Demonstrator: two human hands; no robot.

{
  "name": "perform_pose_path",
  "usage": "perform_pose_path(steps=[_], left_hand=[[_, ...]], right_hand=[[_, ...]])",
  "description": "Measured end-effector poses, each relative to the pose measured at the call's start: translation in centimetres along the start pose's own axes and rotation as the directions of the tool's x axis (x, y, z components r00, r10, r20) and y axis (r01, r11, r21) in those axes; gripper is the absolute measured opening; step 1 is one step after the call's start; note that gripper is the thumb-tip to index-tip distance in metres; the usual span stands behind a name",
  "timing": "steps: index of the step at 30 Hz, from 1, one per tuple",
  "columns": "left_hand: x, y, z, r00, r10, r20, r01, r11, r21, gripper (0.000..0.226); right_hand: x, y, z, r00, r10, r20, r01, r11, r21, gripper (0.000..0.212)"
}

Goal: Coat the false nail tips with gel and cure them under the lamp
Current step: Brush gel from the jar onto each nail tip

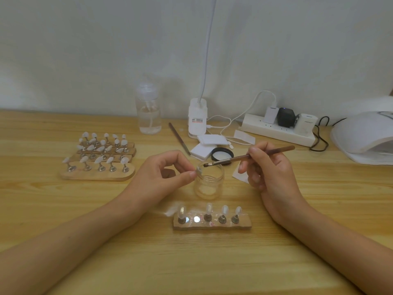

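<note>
– Stand (244,224) at six has one slot bare. Lamp (365,137) at three next?
– Not yet: left hand (161,175) and right hand (270,171) meet over the jar (209,184), right gripping the brush (238,158), left pinching a tip (199,170). I'd stroke thinly, sparing the edges.

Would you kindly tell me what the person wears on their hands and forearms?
Nothing visible: the left hand and right hand are bare, without gloves or rings, and the left forearm and right forearm are uncovered to the picture's edge, with no sleeve, watch or bracelet.
</note>
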State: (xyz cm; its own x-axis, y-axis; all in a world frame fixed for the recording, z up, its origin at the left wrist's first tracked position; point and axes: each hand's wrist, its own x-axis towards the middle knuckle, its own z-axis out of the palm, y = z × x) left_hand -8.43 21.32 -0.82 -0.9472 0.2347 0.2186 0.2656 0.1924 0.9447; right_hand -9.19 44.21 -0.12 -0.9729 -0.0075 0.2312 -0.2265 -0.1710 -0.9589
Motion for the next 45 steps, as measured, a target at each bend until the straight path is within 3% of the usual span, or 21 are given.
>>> perform_pose_path(steps=[5, 11, 17, 23, 29, 45], left_hand=[[-0.10, 0.02, -0.04, 1.000, 0.012, -0.008, -0.012, 1.000, -0.008, 0.009], [-0.09, -0.05, -0.04, 0.999, 0.020, -0.025, -0.021, 1.000, -0.016, 0.013], [-0.13, -0.24, -0.17, 0.999, 0.039, -0.027, -0.039, 0.999, 0.013, 0.012], [-0.15, -0.13, -0.04, 0.999, 0.049, -0.023, -0.049, 0.999, -0.001, 0.014], [-0.17, -0.12, -0.03, 0.998, 0.057, -0.018, -0.056, 0.998, 0.010, 0.013], [-0.17, -0.12, -0.11, 0.998, 0.070, 0.003, -0.070, 0.997, 0.011, 0.009]], right_hand=[[-0.18, -0.20, 0.25, 0.995, -0.039, 0.088, 0.041, 0.999, -0.012, 0.022], [0.02, 0.16, -0.03, 1.000, 0.000, 0.010, 0.000, 1.000, -0.015, 0.014], [-0.11, -0.18, 0.23, 0.996, -0.031, 0.085, 0.031, 1.000, -0.001, 0.021], [0.09, 0.16, 0.02, 1.000, 0.022, 0.019, -0.022, 1.000, -0.011, 0.013], [0.01, -0.10, 0.10, 0.995, -0.013, 0.096, 0.012, 1.000, 0.003, 0.022], [0.15, 0.21, 0.12, 0.999, 0.010, 0.051, -0.008, 1.000, -0.030, 0.015]])
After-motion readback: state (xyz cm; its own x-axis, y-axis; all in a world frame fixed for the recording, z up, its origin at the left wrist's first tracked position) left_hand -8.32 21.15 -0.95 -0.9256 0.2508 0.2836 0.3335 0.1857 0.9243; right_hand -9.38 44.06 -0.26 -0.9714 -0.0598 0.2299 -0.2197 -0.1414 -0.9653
